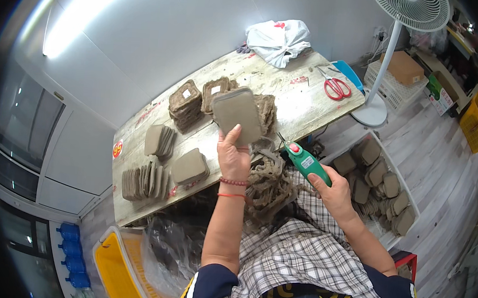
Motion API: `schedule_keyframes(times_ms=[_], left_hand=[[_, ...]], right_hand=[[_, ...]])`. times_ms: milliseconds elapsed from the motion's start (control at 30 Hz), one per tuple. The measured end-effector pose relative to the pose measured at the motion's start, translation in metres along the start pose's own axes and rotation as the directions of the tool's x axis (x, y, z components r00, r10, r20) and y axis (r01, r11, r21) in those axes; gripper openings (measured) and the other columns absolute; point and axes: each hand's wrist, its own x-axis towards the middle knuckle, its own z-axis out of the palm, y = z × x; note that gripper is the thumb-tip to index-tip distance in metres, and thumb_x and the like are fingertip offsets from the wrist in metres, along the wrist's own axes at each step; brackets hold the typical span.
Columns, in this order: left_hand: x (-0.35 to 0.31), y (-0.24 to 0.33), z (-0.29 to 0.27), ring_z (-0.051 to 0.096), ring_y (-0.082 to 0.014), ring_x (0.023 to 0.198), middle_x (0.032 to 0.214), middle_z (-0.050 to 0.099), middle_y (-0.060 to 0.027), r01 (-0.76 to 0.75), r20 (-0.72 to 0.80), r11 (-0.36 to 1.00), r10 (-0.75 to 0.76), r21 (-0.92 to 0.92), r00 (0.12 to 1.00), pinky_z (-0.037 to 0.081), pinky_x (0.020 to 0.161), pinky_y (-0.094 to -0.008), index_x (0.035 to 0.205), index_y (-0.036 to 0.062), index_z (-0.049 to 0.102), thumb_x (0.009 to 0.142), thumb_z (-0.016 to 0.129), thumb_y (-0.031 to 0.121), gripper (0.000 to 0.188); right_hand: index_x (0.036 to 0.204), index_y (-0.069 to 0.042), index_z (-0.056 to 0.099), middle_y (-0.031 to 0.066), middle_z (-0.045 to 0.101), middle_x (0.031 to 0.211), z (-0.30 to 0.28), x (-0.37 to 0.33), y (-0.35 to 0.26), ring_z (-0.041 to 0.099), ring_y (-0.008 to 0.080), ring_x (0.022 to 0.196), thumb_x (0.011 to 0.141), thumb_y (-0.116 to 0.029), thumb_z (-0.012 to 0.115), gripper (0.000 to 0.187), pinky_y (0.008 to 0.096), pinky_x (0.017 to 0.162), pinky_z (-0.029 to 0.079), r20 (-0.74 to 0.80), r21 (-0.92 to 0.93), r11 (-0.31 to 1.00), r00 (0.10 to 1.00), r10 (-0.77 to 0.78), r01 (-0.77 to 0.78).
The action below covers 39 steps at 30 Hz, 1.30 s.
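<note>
My left hand (233, 157) grips a flat grey-brown pad (237, 113) with rounded corners, held up over the table's front edge, thumb on its face. In my right hand (333, 190) is a green handheld electric tool (308, 164) with a red button and a thin metal tip. The tip points up and left, apart from the pad. Shaggy brown trimmings (269, 190) hang in a tangle over my lap between both hands. On the table left of my left hand lie a stack of pads (189, 166), a leaning group (159, 141) and a standing row (143, 181).
Rough-edged brown stacks (185, 105) stand farther back on the wooden table (303, 106). Red-handled scissors (337, 89) and a white plastic bag (278, 41) lie there too. A white crate (408, 188) of pads is at right, a yellow crate (114, 267) at lower left, a fan (389, 60) behind.
</note>
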Motion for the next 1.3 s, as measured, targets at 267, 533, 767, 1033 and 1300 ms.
schedule_keyframes(times_ms=[267,533,767,1033,1300], left_hand=[[-0.029,-0.035,0.014,0.057,-0.0210,0.112,0.120,0.060,-0.0043,0.078,-0.076,0.954,-0.104,-0.288,0.992,0.047,0.100,-0.0401,0.123,0.0076,0.053,0.090,0.064,0.004,0.036],[-0.035,-0.056,0.017,0.056,-0.0207,0.113,0.123,0.059,-0.0047,0.085,-0.037,0.957,-0.099,-0.277,0.994,0.047,0.099,-0.0387,0.126,0.0076,0.052,0.091,0.063,0.006,0.037],[-0.051,-0.070,0.011,0.058,-0.0225,0.112,0.121,0.059,-0.0063,0.190,0.040,0.954,-0.186,-0.232,0.982,0.048,0.100,-0.0402,0.125,0.0079,0.051,0.092,0.060,0.005,0.035],[-0.074,-0.070,0.005,0.061,-0.0207,0.108,0.118,0.062,-0.0067,0.299,0.062,0.939,-0.293,-0.171,0.954,0.050,0.094,-0.0370,0.121,0.0066,0.053,0.091,0.061,0.002,0.032],[-0.060,-0.029,-0.012,0.066,-0.0192,0.098,0.112,0.065,-0.0110,0.346,0.196,0.925,-0.373,0.157,0.907,0.056,0.084,-0.0341,0.119,0.0008,0.056,0.089,0.061,-0.002,0.031]], right_hand=[[0.112,-0.001,0.064,0.0033,0.060,0.069,0.001,-0.011,-0.012,0.053,0.0083,0.062,0.088,-0.041,0.069,0.046,0.0259,0.060,0.045,-0.029,0.008,0.998,0.998,0.058,-0.058],[0.114,0.000,0.063,0.0028,0.061,0.072,0.005,-0.015,-0.011,0.053,0.0076,0.063,0.088,-0.041,0.069,0.049,0.0249,0.060,0.045,-0.079,0.037,0.999,0.997,0.018,-0.015],[0.115,0.003,0.062,0.0010,0.061,0.074,-0.001,-0.009,-0.022,0.052,0.0065,0.063,0.089,-0.041,0.068,0.051,0.0230,0.059,0.044,-0.075,0.081,0.997,0.997,0.022,-0.016],[0.113,0.003,0.062,-0.0007,0.059,0.072,-0.010,0.002,-0.034,0.051,0.0048,0.061,0.089,-0.038,0.068,0.048,0.0217,0.054,0.043,-0.082,0.136,0.991,0.996,0.028,-0.016],[0.110,0.002,0.064,-0.0014,0.058,0.070,-0.048,0.002,-0.027,0.051,0.0037,0.063,0.088,-0.035,0.071,0.043,0.0218,0.055,0.042,0.059,0.019,0.998,0.997,0.056,-0.057]])
